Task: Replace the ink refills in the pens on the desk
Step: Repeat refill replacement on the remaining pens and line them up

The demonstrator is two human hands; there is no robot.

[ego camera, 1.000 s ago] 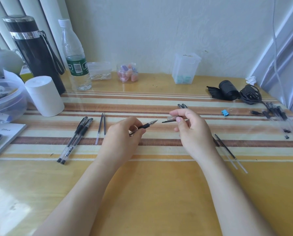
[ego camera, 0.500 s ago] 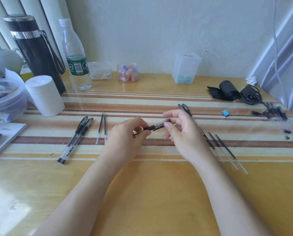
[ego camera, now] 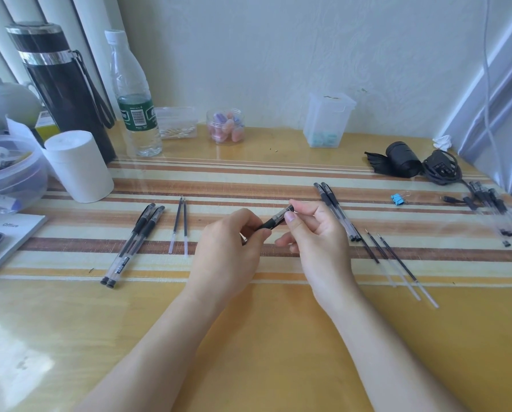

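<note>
Both hands hold one black gel pen (ego camera: 274, 222) above the middle of the striped desk. My left hand (ego camera: 228, 251) grips its barrel; my right hand (ego camera: 314, 233) pinches the clear cap end, which sits on the pen. Two capped pens (ego camera: 135, 239) lie at the left, with two loose refills (ego camera: 179, 224) beside them. Two more pens (ego camera: 336, 209) lie just right of my right hand, and three refills (ego camera: 397, 263) lie further right. Several pens (ego camera: 495, 212) rest near the right edge.
At the back left stand a black flask (ego camera: 61, 84), a water bottle (ego camera: 132, 99) and a white paper roll (ego camera: 76, 165). A plastic bowl (ego camera: 11, 173) and booklet (ego camera: 8, 233) sit far left. Small jars, a clear box (ego camera: 327, 120), a black pouch (ego camera: 400, 160), cable and blue clip (ego camera: 397, 199) line the back.
One second ago the hands were apart, the cap in my right hand and the bare pen tip in my left. The cap has since been slid onto the pen and the hands have met.
</note>
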